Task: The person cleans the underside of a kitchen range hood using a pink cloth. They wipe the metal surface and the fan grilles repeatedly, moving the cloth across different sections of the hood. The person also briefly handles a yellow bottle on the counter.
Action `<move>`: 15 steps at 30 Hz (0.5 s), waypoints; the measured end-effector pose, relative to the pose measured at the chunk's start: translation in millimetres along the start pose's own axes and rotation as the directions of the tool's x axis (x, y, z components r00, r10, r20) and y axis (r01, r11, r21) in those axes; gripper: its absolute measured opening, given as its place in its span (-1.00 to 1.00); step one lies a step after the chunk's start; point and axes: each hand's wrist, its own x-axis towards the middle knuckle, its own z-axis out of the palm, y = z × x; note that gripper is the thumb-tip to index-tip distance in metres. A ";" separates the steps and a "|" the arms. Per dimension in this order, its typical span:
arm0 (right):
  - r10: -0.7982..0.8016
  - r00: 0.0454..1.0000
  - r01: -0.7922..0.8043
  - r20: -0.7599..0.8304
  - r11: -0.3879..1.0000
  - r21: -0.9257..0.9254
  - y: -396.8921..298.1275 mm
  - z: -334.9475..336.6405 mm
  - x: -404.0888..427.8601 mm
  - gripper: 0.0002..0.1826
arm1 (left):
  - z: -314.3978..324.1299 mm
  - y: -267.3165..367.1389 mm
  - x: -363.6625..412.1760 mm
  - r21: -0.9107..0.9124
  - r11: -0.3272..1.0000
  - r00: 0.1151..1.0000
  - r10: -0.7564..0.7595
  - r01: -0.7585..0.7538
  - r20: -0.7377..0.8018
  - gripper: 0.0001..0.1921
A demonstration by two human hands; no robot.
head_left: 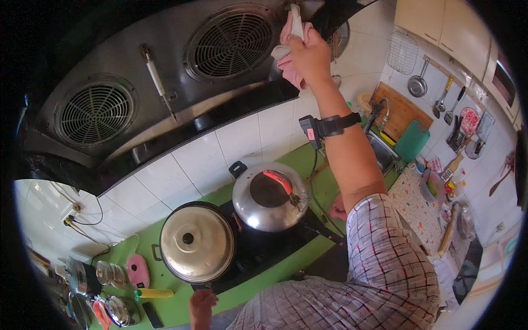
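My right hand [310,54] is raised high and grips a crumpled pink-and-white cloth [293,70]. The cloth is up against the right end of the dark metal range hood [165,41]; whether it presses on the surface is hard to tell. Low in the picture, my left hand [202,303] is at the front edge of the green counter, just below the lidded pot [198,264]. Its fingers look curled, but their underside is hidden. Beside that pot, a round steel wok lid or kettle-like vessel [258,220] with a red-handled tool [278,179] on top stands on the black cooktop [264,251].
Two round vent grilles [233,41] and a white tube [154,76] are on the hood. Left on the counter are jars [109,274], a pink lidded item [137,270] and a yellow bottle [154,293]. Rightward are a sink [381,150], cutting boards [412,140] and hanging utensils [417,86].
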 end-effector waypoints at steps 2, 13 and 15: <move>0.357 0.913 -0.397 0.195 0.679 0.617 6.7 -12.4 10.8 -0.76 | 2.2 19.5 13.6 0.116 0.978 0.979 0.157 -0.172 0.129 -0.89; -0.029 0.691 -0.722 0.722 0.034 0.692 51.3 -71.7 -5.4 -0.66 | 190.3 222.0 0.0 0.126 0.750 0.739 0.584 -0.650 0.336 -0.83; 0.005 0.753 -0.632 0.658 0.284 0.721 62.2 -81.5 -32.5 -0.69 | 233.3 243.1 6.0 -0.040 0.793 0.746 0.588 -0.608 0.312 -0.74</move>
